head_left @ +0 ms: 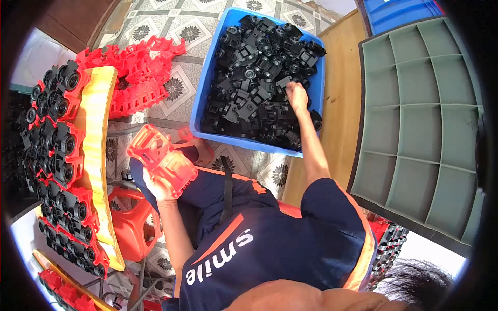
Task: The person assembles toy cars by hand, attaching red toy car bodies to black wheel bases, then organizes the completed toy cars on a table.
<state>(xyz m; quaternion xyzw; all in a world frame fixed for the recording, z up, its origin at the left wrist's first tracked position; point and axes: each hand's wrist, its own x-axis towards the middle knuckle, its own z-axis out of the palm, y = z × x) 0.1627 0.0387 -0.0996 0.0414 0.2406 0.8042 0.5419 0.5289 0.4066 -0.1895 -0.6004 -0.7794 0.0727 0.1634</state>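
Two hands are at work, well apart from each other. The left hand (158, 187) is closed round the lower end of a red plastic housing (162, 160), holding it up over the lap with its open, ribbed side turned toward the head, probably so that a part can be seated in it. The right hand (296, 97) is stretched out into a blue bin (207, 88) that stands on the tiled floor (181, 31), its fingers (290, 89) curled down among a heap of black plastic parts (254, 78); whether they already pinch one of the parts I cannot tell, since the fingertips are buried in the pile. Along the person's left, a yellow board (98, 129) carries a long row of finished pieces (62, 140), red housings with black wheeled inserts set in them, lined up side by side within easy reach of the left arm. More bare red housings (140, 78) lie heaped on the floor beyond the board. To the right, a grey-green compartment tray (420, 124) rests on a wooden counter (340, 93), its cells bare.
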